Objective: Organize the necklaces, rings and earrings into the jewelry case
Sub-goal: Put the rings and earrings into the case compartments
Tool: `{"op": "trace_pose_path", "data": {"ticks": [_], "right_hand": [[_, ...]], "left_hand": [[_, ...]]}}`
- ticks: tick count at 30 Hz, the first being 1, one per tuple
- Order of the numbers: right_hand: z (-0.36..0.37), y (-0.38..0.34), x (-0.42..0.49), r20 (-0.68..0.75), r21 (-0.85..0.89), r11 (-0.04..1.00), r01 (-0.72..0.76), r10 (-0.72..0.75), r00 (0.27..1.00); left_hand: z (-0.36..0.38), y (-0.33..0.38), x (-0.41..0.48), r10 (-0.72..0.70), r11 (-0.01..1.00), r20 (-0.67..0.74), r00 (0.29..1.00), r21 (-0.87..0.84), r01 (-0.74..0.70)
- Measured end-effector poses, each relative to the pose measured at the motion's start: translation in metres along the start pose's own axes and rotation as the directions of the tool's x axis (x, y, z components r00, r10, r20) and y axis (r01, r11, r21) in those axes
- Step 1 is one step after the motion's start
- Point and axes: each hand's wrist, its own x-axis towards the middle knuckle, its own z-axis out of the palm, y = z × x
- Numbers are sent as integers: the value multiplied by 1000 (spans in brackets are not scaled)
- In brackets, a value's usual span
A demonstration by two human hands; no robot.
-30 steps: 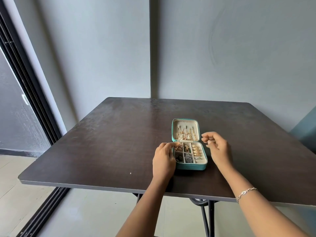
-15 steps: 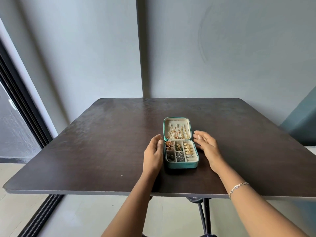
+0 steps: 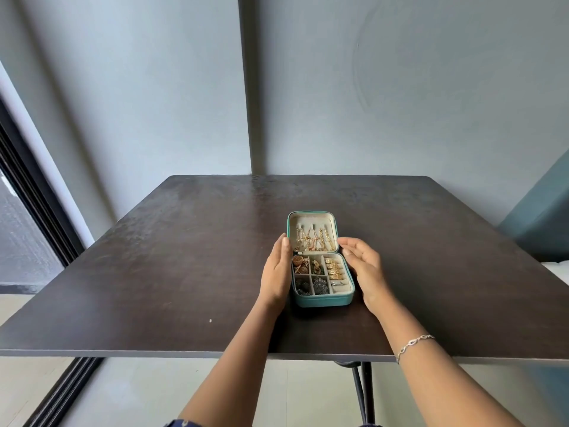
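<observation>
A small teal jewelry case lies open on the dark table. Its raised lid holds gold necklaces. The tray's compartments hold gold earrings, dark earrings and a row of gold rings. My left hand lies along the case's left side with straight fingers reaching the lid's edge. My right hand is beside the right side, fingers relaxed and extended toward the lid's right edge. Neither hand holds anything.
The table stands in a corner of grey walls. A dark sliding door frame runs along the left. A teal surface shows at the right edge. A small white speck lies on the table near the front.
Both hands left the tray's contents and moved to the case's two sides, then slid forward toward the lid. The right hand's fingers uncurled.
</observation>
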Motion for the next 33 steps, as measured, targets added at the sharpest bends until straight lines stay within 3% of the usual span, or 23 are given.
{"op": "trace_pose_path", "data": {"ticks": [4, 7, 13, 23, 33], "right_hand": [[-3, 7, 1, -102, -113, 994, -2, -10, 995], [-2, 13, 1, -168, -328, 944, 33, -93, 981], [0, 11, -4, -149, -509, 856, 91, -192, 970], [0, 9, -5, -95, -541, 833, 121, -204, 974], [1, 4, -10, -129, -556, 826, 95, -199, 972]], "left_hand": [[2, -1, -6, 118, 960, 6, 993, 253, -116], [9, 5, -10, 251, 843, 38, 967, 483, -238], [33, 12, -12, 189, 631, 111, 976, 747, -207], [29, 12, -18, 133, 535, 168, 977, 817, -213], [29, 5, -19, 171, 550, 158, 973, 804, -227]]}}
